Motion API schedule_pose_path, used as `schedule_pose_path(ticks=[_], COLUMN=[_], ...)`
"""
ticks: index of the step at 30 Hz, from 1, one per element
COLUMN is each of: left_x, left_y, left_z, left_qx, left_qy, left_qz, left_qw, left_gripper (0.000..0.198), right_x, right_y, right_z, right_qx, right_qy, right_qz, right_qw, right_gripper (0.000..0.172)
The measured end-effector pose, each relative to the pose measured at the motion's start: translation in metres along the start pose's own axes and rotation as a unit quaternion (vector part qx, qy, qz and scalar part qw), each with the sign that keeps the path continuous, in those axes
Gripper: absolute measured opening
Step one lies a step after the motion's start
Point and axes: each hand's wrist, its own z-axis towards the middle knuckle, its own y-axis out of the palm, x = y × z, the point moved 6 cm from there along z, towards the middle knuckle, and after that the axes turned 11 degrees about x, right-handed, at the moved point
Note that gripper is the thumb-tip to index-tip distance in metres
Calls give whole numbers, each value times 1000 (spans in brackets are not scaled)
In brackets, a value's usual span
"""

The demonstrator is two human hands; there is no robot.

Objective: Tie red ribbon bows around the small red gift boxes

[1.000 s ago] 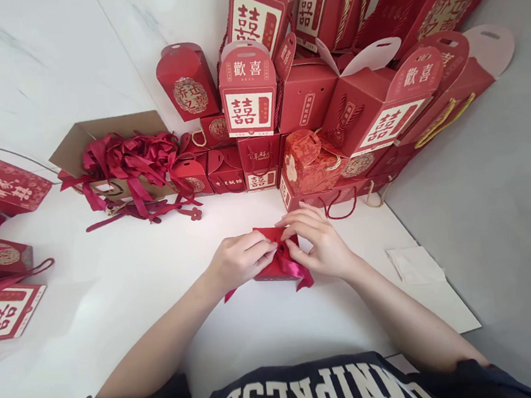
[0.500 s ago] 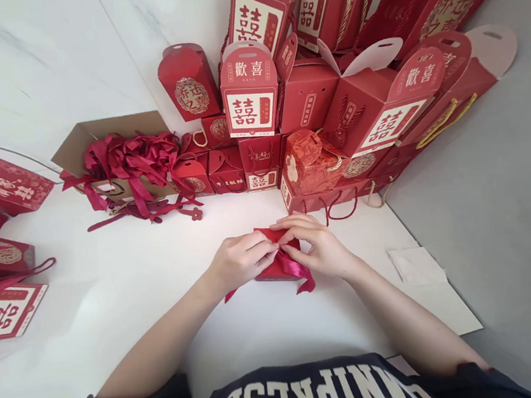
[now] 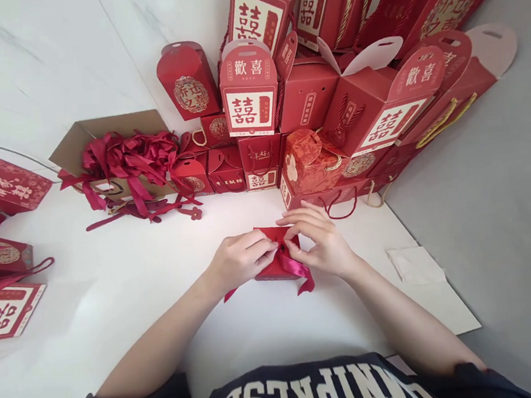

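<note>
A small red gift box (image 3: 277, 269) sits on the white table (image 3: 126, 285) just in front of me. A dark red satin ribbon (image 3: 291, 265) runs across its top, with loose ends trailing to the lower left and lower right. My left hand (image 3: 238, 259) is closed, pinching the ribbon at the box's top. My right hand (image 3: 321, 240) pinches the same ribbon from the other side, with the upper fingers partly lifted. Most of the box top is covered by both hands.
A cardboard box (image 3: 95, 138) heaped with red ribbons (image 3: 129, 160) stands at the back left. Stacked red gift boxes and bags (image 3: 312, 101) fill the back right. Flat red boxes (image 3: 3, 312) lie at the left edge. A white paper (image 3: 417, 265) rests at right.
My right hand's fingers shifted slightly over the ribbon knot, curling in and then lifting again. The box and my left hand stay almost still.
</note>
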Motion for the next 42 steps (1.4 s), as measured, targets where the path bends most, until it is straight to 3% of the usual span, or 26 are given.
schedule_pose_path(ticks=[3, 8, 14, 21, 27, 31, 33, 39, 42], left_x=[0, 1, 1, 2, 1, 1, 1, 2, 2], left_y=[0, 1, 0, 0, 0, 0, 0, 0, 0], left_z=[0, 1, 2, 3, 2, 2, 2, 2, 1], left_qx=[4, -1, 4, 6, 6, 12, 14, 21, 16], left_qy=[2, 7, 0, 6, 1, 3, 4, 2, 0], left_qz=[1, 10, 13, 10, 10, 10, 9, 25, 21], left_qw=[1000, 1000, 1000, 1000, 1000, 1000, 1000, 999, 1000], left_gripper=[5, 8, 7, 6, 5, 7, 7, 7, 6], right_x=[1, 1, -11, -4, -9, -4, -3, -11, -10], right_y=[-5, 6, 1, 4, -7, -1, 4, 3, -2], right_z=[1, -2, -3, -2, -2, -2, -4, -6, -2], right_qx=[14, -51, 20, -47, 38, -30, -47, -12, -24], right_qy=[12, 4, -100, -22, -56, -10, -15, -112, -74], right_qz=[-22, -19, -100, -54, -71, -64, -56, -138, -134], right_qw=[1000, 999, 990, 997, 995, 997, 997, 984, 988], right_gripper=[9, 12, 14, 7, 13, 17, 14, 21, 17])
